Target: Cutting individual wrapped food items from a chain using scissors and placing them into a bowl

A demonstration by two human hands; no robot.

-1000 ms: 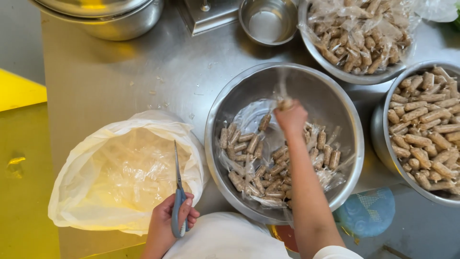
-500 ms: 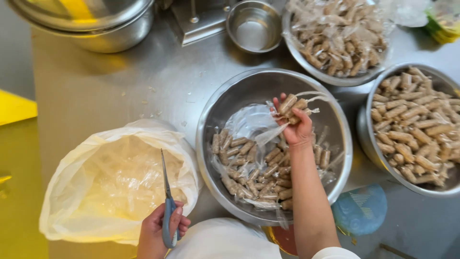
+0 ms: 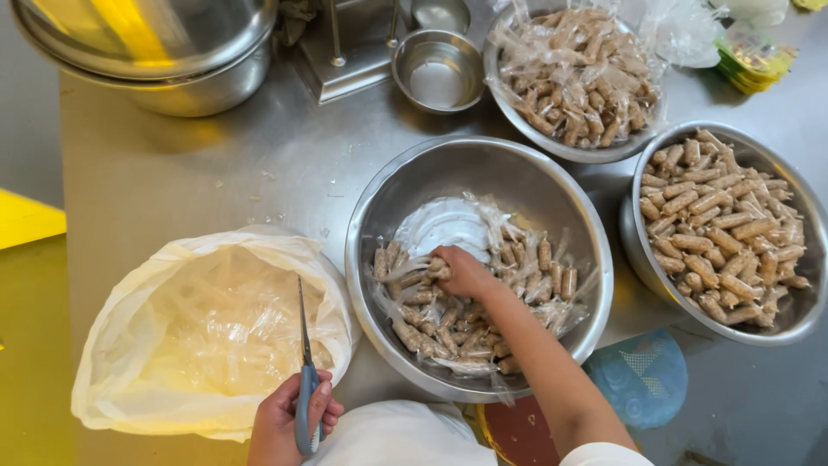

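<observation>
Right hand (image 3: pixel 466 274) is down in the middle steel bowl (image 3: pixel 552 185), fingers curled shut around a clump of plastic-wrapped brown rolls (image 3: pixel 448 324) at the left side of the pile. Grip looks closed on one or two pieces plus film; exact count hidden under the knuckles. The rolls sit in the near half of that bowl, tangled in clear wrap, with a bare patch of bowl floor just beyond the hand.

Left hand (image 3: pixel 289 423) is clamped round the grey-blue handles of a pair of scissors (image 3: pixel 304 371), blades together and pointing away from the person, hanging over the near edge of the white plastic bag (image 3: pixel 138 345). The bag is open and holds crumpled clear film.

Step in hand, as I read it: picking the next wrapped piece out of the bowl. Not yet cut. Next move would call for lifting the piece free of the tangle, bringing its wrapped end to the scissors and opening the blades, since they read as closed now. Snag risk: loose film dragging neighbours up with it.

Further out: right-hand steel bowl (image 3: pixel 733 332) is full of bare brown rolls, no film visible. Far bowl (image 3: pixel 517 116) holds more rolls under clear plastic. Small empty steel cup (image 3: pixel 438 73) beside it, big stacked steel pots (image 3: pixel 172 60) at far left. All on a steel table (image 3: pixel 190 164) with bits of debris. Blue round lid (image 3: pixel 642 380) below the table's near edge.
</observation>
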